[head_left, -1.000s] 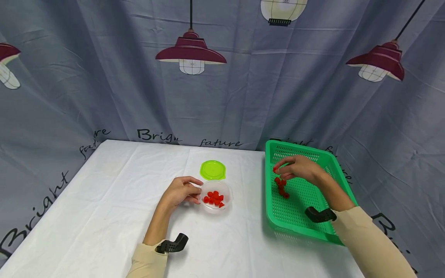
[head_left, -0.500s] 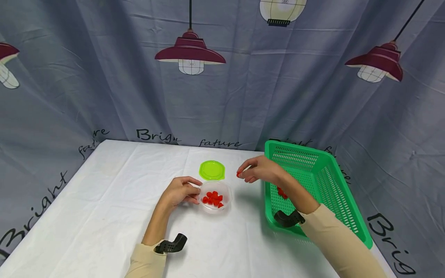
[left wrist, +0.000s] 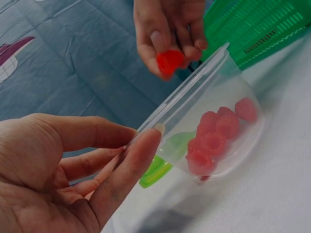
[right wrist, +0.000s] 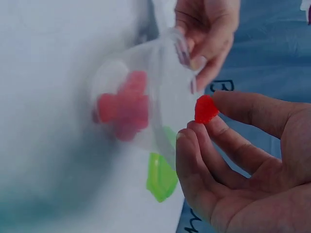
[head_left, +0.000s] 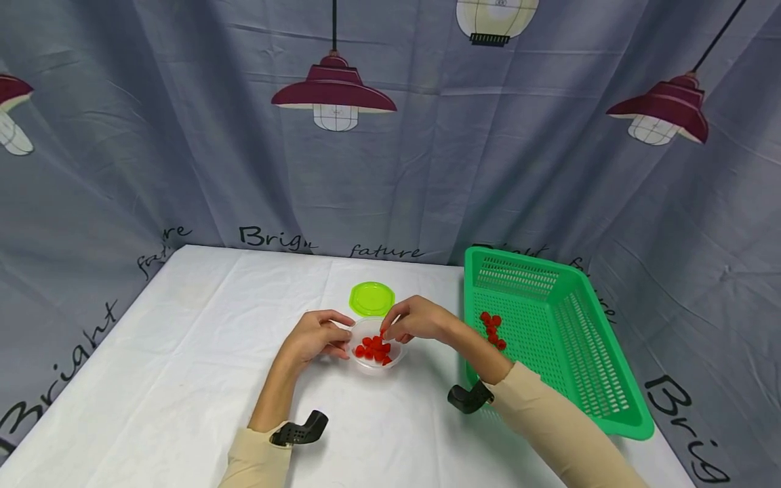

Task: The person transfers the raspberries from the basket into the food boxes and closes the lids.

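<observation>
A clear plastic tub (left wrist: 243, 90) stands on the white table, with several raspberries (left wrist: 213, 141) lying in its bottom. My left hand (head_left: 314, 337) pinches the tub's left rim between thumb and fingers. Over the tub's right side, my right hand (head_left: 421, 318) holds one raspberry (right wrist: 206, 109) at its fingertips, just above the rim. In the left wrist view that same berry looks bright red against the right fingers. Behind the tub lies a lime-green lid (head_left: 372, 299), flat on the cloth.
A green perforated basket (head_left: 616, 352) stands to the right, with several more raspberries (head_left: 491, 330) near its left wall. A grey printed curtain (head_left: 378, 176) hangs behind the table. Each wrist carries a black camera (head_left: 302, 430).
My right hand has travelled left from inside the basket to over the tub, carrying a raspberry. My left hand has stayed on the rim.
</observation>
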### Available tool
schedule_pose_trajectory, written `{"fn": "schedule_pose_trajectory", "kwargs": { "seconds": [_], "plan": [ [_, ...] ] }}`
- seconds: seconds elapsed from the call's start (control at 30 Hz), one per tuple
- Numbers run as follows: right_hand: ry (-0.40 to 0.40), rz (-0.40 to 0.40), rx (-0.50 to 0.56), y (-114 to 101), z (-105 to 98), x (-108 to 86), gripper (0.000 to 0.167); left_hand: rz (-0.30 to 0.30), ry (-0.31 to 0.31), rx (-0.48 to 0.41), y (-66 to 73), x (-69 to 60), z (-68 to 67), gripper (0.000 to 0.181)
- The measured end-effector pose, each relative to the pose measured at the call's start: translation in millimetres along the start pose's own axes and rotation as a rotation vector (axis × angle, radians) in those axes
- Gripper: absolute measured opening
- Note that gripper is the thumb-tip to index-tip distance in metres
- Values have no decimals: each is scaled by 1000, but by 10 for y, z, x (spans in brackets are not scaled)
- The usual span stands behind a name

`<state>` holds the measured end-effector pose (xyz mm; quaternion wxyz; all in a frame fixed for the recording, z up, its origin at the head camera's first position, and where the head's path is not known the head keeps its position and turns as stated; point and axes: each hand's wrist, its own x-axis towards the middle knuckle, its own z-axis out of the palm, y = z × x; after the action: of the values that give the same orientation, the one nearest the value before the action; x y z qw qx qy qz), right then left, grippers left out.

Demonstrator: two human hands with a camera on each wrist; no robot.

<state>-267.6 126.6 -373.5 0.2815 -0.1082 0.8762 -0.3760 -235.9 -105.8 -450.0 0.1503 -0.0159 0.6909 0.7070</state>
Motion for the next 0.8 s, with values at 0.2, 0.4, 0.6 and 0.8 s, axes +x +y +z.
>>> {"fn": "schedule_pose_trajectory", "kwargs": {
  "seconds": [0.2, 0.4, 0.6, 0.8],
  "plan": [
    [-12, 3, 9, 76, 51, 43, 15, -9, -1, -17, -3, 15, 8, 34],
    [-17, -17, 19, 87, 43, 46, 15, 1, -3, -7, -3, 23, -3, 34],
    [-36, -11, 6, 62, 42, 29, 16, 15, -4, -3, 2, 11, -8, 35],
    [-49, 2, 2, 71, 45, 26, 16, 12, -10, -16, -10, 7, -2, 35]
  ]
}}
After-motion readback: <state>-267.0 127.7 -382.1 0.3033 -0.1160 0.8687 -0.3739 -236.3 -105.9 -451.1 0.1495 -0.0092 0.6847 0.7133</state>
